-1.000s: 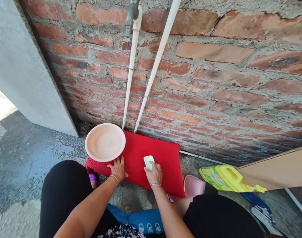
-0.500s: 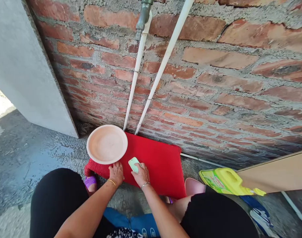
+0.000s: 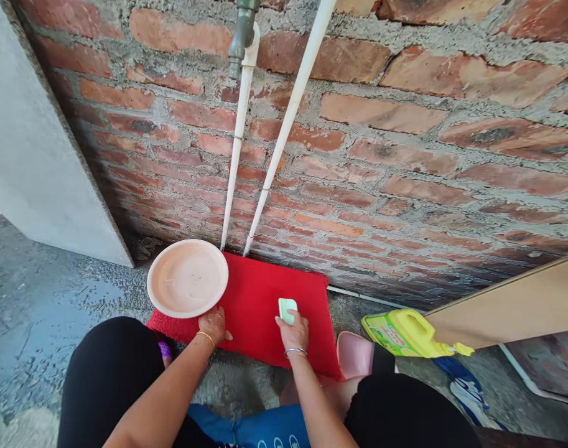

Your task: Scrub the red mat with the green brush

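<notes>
A red mat (image 3: 260, 311) lies over a low surface or the floor in front of the wall. My right hand (image 3: 293, 333) is closed around a mint-green scrubbing brush (image 3: 287, 306), flat back up, over the mat's right part; its underside is hidden. On the mat's left end stands a pale pink basin (image 3: 188, 311), with small dark specks in its bottom. My left hand (image 3: 213, 325) rests on the mat at the basin's near rim, thumb spread to the right. The basin's edge partly hides its fingertips.
A brick wall (image 3: 381, 155) with two white pipes (image 3: 234, 162) and a tap (image 3: 242, 37) rises behind. A yellow-green jug (image 3: 400, 333) and a pink container (image 3: 355, 353) stand at the right. A grey slab (image 3: 55, 155) leans at the left beside wet floor.
My right hand has moved right across the mat with the brush. The left hand stays by the basin, its thumb now farther out. The view has shifted a little to the right.
</notes>
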A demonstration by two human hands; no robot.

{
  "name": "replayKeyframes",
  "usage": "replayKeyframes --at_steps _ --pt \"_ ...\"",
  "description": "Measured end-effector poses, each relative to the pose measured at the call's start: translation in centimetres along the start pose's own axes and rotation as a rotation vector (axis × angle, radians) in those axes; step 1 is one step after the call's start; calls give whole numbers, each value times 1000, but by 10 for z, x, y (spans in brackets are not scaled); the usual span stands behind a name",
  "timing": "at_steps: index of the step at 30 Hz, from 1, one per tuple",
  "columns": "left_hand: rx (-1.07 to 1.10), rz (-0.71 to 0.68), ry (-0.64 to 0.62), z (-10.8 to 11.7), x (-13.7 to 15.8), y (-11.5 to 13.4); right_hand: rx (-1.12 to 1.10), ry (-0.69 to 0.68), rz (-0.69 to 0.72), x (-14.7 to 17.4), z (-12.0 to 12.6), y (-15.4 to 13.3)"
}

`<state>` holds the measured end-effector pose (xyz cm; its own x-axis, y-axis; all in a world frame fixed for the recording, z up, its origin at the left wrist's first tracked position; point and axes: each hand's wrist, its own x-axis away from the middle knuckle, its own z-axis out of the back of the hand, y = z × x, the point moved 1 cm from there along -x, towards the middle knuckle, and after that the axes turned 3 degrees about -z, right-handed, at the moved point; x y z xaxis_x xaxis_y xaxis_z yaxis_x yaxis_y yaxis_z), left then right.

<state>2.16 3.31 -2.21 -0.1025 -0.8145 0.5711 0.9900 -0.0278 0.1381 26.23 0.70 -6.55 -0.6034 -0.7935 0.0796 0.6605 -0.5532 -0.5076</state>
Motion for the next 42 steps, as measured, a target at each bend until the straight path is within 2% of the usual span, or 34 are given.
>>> replayKeyframes --at_steps 4,7,9,12,17,20,22,24,29,32,34,37,42 --pt "20 20 -31 6 0 1 96 -129 313 14 -27 -51" --pt "47 -5 -32 9 -1 1 155 -213 409 18 -41 -78" --pt "47 -10 -30 10 -3 0 165 -243 427 14 -43 -80" --pt "29 -12 -36 11 -5 1 146 -212 363 -2 -32 -56" --pt "13 -9 -39 9 -7 3 49 75 61 -37 6 19" --pt "29 3 -36 7 -9 4 22 128 32 -49 17 33" --pt "40 17 -49 7 -10 5 10 120 55 -49 13 21" --pt "38 29 -71 8 -11 7 -7 71 134 -41 2 -5" --pt "26 38 -95 11 -14 9 63 -203 426 -7 -39 -82" --pt "42 45 -91 10 -17 8 138 -298 496 -1 -52 -99" --pt "48 49 -93 8 -18 8 152 -295 483 -9 -50 -90" --pt "31 47 -98 7 -20 7 116 -199 371 -36 -31 -51" --pt "14 33 -91 10 -18 8 80 56 -27 -74 9 28"
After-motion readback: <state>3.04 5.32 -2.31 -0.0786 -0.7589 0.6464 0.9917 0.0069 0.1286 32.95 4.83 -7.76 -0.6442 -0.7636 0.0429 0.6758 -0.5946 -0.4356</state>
